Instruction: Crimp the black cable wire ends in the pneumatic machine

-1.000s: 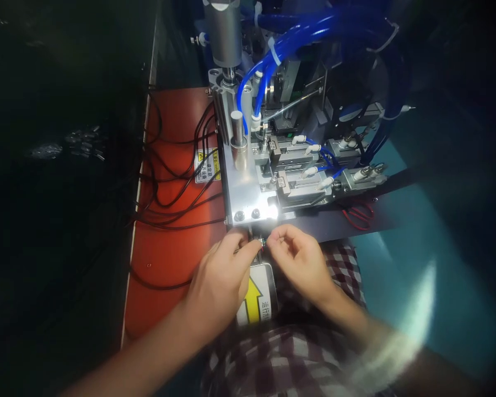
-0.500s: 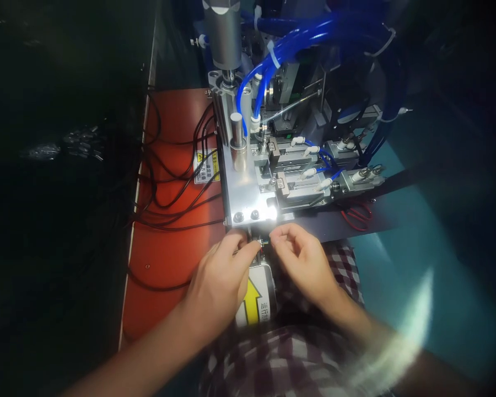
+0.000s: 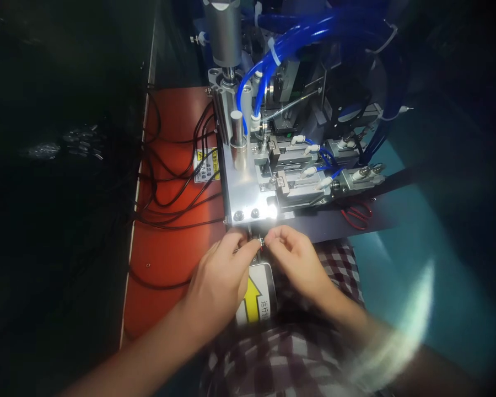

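Just in front of the machine's metal plate (image 3: 252,193), my left hand (image 3: 221,273) pinches a tiny metallic part (image 3: 261,241) between thumb and index finger. Thin coloured wires seem to come off this part; it is too small to name surely. My right hand (image 3: 301,262) has thumb and index finger pressed together against the part's right side, where the wires are. The fingertips hide most of the wires. Below both hands lies a white label (image 3: 254,292) with a yellow arrow.
Metal slides (image 3: 303,187) with white air fittings and blue tubes (image 3: 314,33) fill the machine's right side. Black cables (image 3: 177,204) cross the orange-red surface (image 3: 169,248) on the left. A red wire loop (image 3: 357,216) lies to the right.
My right hand drew slightly right from the tiny part, showing thin coloured wires, then came back against it. My left hand has stayed in place.
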The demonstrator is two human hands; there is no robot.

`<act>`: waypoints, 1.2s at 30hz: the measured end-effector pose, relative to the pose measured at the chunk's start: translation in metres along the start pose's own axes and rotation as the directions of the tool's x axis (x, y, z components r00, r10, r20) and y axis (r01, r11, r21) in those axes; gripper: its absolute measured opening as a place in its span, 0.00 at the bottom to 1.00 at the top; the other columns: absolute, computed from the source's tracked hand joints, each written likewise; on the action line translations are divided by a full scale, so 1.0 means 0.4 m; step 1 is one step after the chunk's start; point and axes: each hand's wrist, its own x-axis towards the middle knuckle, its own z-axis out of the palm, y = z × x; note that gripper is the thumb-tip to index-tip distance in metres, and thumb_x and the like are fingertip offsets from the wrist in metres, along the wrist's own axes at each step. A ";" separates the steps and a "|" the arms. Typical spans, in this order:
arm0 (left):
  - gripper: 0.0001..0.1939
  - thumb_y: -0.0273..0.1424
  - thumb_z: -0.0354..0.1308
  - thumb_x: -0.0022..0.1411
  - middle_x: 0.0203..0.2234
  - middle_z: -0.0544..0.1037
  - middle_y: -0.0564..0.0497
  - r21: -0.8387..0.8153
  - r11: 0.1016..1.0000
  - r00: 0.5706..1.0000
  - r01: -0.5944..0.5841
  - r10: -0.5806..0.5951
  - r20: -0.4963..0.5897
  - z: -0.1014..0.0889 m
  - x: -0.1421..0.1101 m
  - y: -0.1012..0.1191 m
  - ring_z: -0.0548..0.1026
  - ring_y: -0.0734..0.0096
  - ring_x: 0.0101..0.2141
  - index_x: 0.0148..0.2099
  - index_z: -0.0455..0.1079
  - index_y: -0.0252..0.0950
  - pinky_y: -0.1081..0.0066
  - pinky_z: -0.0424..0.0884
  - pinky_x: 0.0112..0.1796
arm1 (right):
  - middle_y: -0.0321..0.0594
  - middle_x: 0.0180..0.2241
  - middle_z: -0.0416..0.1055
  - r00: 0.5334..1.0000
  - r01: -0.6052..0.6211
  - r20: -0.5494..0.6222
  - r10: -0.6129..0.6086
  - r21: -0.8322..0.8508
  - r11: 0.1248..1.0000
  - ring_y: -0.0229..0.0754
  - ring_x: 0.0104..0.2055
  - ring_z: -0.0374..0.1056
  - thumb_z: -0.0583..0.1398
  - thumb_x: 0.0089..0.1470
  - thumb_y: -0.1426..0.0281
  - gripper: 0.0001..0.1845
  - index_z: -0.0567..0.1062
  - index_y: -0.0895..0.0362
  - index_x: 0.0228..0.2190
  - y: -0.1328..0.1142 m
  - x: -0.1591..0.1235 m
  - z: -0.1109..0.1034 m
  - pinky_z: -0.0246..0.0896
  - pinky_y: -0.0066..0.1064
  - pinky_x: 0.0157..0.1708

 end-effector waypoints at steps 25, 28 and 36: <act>0.15 0.17 0.49 0.60 0.32 0.71 0.44 -0.026 1.000 1.000 -0.014 0.014 -0.002 0.003 0.003 -0.003 0.73 0.67 0.32 0.44 0.75 0.28 0.70 0.74 0.31 | 0.27 0.17 0.55 0.996 0.060 0.070 -0.056 -0.054 0.997 0.32 0.17 0.50 0.56 0.55 0.67 0.08 0.68 0.56 0.26 -0.006 -0.013 -0.018 0.46 0.25 0.17; 0.15 0.17 0.49 0.61 0.32 0.71 0.44 -0.039 0.999 1.000 -0.016 0.016 -0.006 0.004 0.003 -0.004 0.73 0.67 0.32 0.44 0.74 0.28 0.70 0.74 0.31 | 0.29 0.17 0.60 0.996 0.062 0.067 -0.057 -0.072 0.995 0.33 0.18 0.54 0.57 0.54 0.67 0.08 0.70 0.57 0.27 -0.012 -0.009 -0.024 0.50 0.25 0.18; 0.15 0.18 0.48 0.61 0.32 0.71 0.45 -0.025 1.000 1.000 -0.006 0.006 -0.007 0.003 0.002 -0.006 0.73 0.68 0.32 0.44 0.74 0.30 0.71 0.74 0.32 | 0.33 0.21 0.66 0.946 0.302 -0.019 -0.323 -0.303 0.904 0.35 0.22 0.60 0.56 0.58 0.68 0.08 0.73 0.57 0.31 -0.020 -0.007 0.003 0.56 0.27 0.23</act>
